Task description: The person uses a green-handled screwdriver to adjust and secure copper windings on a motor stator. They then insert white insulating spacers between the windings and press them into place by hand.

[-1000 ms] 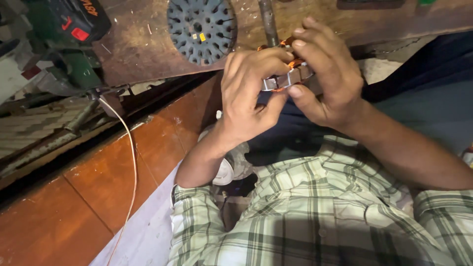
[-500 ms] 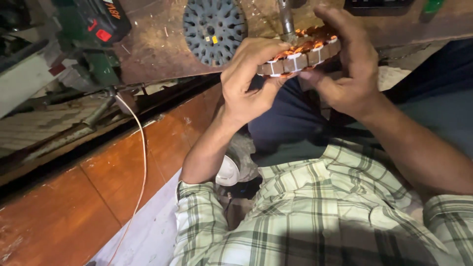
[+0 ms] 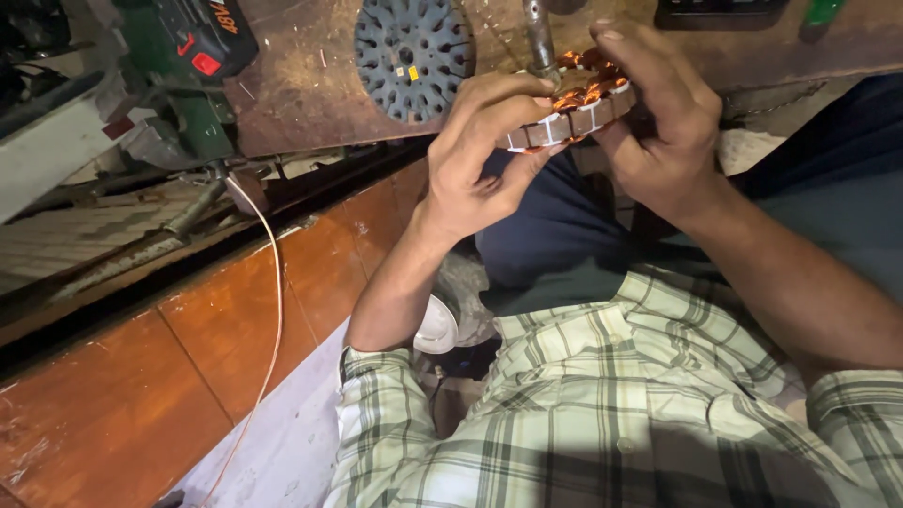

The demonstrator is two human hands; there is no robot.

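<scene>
Below, worn rusty-brown wooden workbench (image 3: pixel 310 85), bearing dark grey round slotted metal disc (image 3: pixel 412 56) and green-and-black cordless power tool (image 3: pixel 193 42). Above its near edge, ring-shaped motor stator wound with copper wire (image 3: pixel 574 108), clasped from both sides: left hand (image 3: pixel 484 160) gripping the near rim, right hand (image 3: pixel 658 122) curled over the far side.

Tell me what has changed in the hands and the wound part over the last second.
Both hands, left hand and right hand, have carried the ring-shaped, copper-wound motor stator away from the body, up to the grey metal shaft over the rusty brown workbench. The grip stayed two-handed throughout. The round, dark perforated disc and the thin copper wire have not moved.
</scene>
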